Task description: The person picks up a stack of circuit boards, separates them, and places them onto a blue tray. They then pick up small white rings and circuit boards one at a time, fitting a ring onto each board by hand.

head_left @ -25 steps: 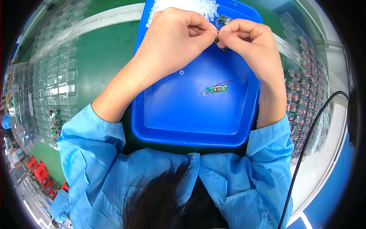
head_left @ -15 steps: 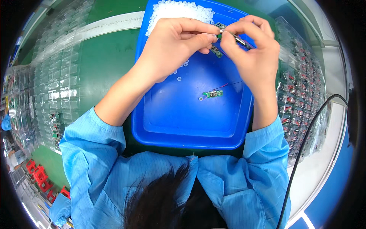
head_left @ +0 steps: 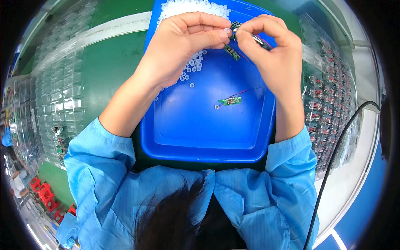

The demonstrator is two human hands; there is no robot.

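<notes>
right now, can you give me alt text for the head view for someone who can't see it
Two bare hands meet over the far end of a blue tray: the left hand pinches a small clear ring against a small green board held by the right hand. A pile of clear rings, a second board with thin wires and clear blister trays on either side surround them.

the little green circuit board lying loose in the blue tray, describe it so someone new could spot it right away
Start at the big blue tray in front of the person, between clear plastic trays on both sides. On its bare floor, right of centre and below both hands, lies a small green circuit board with thin red wires trailing up to the right. Unlike the boards at the fingers, nothing touches it, and it lies apart from the heap of small white rings.
</notes>
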